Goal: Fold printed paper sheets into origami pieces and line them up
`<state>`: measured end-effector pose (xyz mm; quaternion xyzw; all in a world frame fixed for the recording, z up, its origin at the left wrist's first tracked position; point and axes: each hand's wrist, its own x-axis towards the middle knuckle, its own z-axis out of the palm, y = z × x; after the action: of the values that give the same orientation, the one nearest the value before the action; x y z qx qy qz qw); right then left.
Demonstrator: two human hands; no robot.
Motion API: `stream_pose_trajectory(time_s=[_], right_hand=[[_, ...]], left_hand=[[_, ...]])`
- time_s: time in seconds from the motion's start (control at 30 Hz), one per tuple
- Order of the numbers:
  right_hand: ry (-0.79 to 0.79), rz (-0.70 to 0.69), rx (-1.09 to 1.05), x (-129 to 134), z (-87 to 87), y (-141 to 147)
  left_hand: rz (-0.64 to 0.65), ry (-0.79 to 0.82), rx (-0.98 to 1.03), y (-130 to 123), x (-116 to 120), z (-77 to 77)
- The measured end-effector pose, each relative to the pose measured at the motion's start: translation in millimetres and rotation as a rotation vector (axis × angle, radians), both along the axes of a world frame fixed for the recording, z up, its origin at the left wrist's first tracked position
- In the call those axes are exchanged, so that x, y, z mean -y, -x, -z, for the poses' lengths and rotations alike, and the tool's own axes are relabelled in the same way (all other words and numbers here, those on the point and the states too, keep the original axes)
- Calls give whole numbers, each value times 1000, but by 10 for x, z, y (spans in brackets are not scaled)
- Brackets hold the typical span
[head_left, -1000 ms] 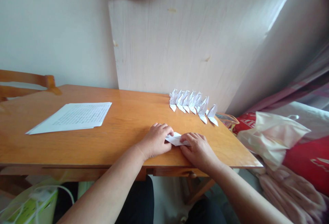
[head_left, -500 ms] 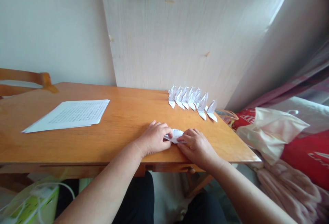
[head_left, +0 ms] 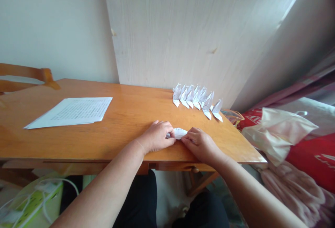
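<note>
A small folded piece of white paper (head_left: 179, 133) lies near the front edge of the wooden table, between my two hands. My left hand (head_left: 159, 135) grips its left end, thumb and fingers closed on it. On the other end, my right hand (head_left: 199, 142) pinches the paper with thumb and fingers. Both ends are hidden under my fingers. Beyond my hands, toward the back right, several folded paper figures (head_left: 195, 97) with pointed tips stand close together in rows.
A stack of printed sheets (head_left: 81, 111) lies on the table's (head_left: 136, 105) left part. A chair back (head_left: 26, 76) stands at far left. White and red bags (head_left: 277, 133) and a pink blanket (head_left: 285, 182) are off the right edge. Below left is a green power strip (head_left: 36, 205) with cables.
My thumbs have come a little closer along the paper's near edge, and the paper looks narrower. The camera view has tilted slightly downward.
</note>
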<state>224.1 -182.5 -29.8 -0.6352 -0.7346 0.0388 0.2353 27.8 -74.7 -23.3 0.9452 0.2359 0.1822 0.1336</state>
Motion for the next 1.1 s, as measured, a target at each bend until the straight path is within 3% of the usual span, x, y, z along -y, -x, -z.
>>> stream_pose_trajectory(time_s=[0.37, 0.6, 1.1], right_hand=[[101, 115, -159, -169, 36, -24], [160, 57, -243, -98, -45, 0], [129, 26, -207, -155, 20, -40]], left_hand=[[-7, 78, 60, -33, -60, 88], [-14, 90, 39, -12, -51, 58], [19, 129, 24, 48, -125, 77]])
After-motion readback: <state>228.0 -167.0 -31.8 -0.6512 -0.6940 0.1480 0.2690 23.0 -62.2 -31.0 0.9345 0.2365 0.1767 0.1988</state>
